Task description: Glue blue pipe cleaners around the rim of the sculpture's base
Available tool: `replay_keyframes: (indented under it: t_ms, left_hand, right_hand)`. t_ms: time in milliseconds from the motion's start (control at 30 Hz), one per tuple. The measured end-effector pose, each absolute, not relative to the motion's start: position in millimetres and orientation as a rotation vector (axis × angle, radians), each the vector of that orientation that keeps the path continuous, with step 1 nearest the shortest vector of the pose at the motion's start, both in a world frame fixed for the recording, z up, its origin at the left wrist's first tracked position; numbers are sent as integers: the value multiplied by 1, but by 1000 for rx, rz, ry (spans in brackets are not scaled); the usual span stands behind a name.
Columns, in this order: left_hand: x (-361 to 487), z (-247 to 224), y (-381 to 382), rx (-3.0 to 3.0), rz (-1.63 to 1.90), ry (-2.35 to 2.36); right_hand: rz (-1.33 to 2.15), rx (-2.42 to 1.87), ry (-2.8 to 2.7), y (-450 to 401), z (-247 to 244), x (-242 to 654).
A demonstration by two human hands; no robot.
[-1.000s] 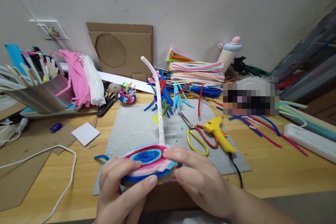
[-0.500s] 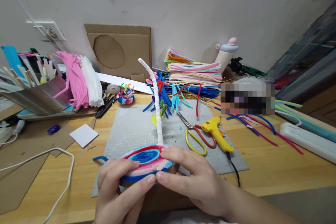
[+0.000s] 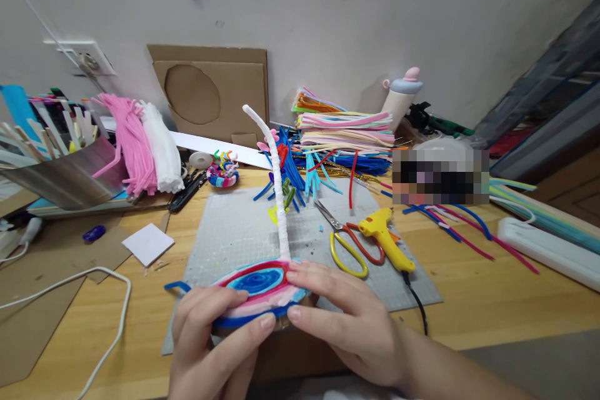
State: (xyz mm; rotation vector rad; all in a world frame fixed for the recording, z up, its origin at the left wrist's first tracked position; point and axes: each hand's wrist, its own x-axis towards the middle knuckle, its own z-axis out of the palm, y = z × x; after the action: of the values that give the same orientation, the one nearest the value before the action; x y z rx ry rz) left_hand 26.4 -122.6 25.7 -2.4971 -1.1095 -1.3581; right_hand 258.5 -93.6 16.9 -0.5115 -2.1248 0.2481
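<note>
Between my hands, near the table's front edge, is a round cardboard disc covered in coiled pipe cleaners [image 3: 255, 280], with rings of blue, light blue, red and pink. A tall white wrapped stem [image 3: 280, 212] rises behind its far rim and bends left at the top. My left hand [image 3: 218, 331] grips the disc's left and front side, fingers on its face and thumb along the front rim. My right hand [image 3: 347, 319] holds the right side, fingertips on the red and pink rings, thumb at the front rim. A loose blue pipe cleaner end [image 3: 177, 286] sticks out at the left.
On the grey cutting mat [image 3: 225, 225] lie scissors [image 3: 347, 244] and a yellow glue gun [image 3: 387, 237]. Bundles of pipe cleaners [image 3: 344, 128] are stacked behind. Left are a metal holder with sticks [image 3: 70, 169], a white card [image 3: 148, 244] and a white cable [image 3: 122, 312].
My right thumb has slid slightly right along the disc's front rim, away from my left thumb. Both hands keep their hold, and the view has shifted a little.
</note>
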Motion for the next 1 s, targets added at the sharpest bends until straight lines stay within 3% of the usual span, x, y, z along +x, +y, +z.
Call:
replay_keyframes:
  t_ms: [1000]
  left_hand:
    - [28, 26, -123, -2475, -1355, -1104]
  right_hand:
    - [230, -539, -2115, -96, 21, 261]
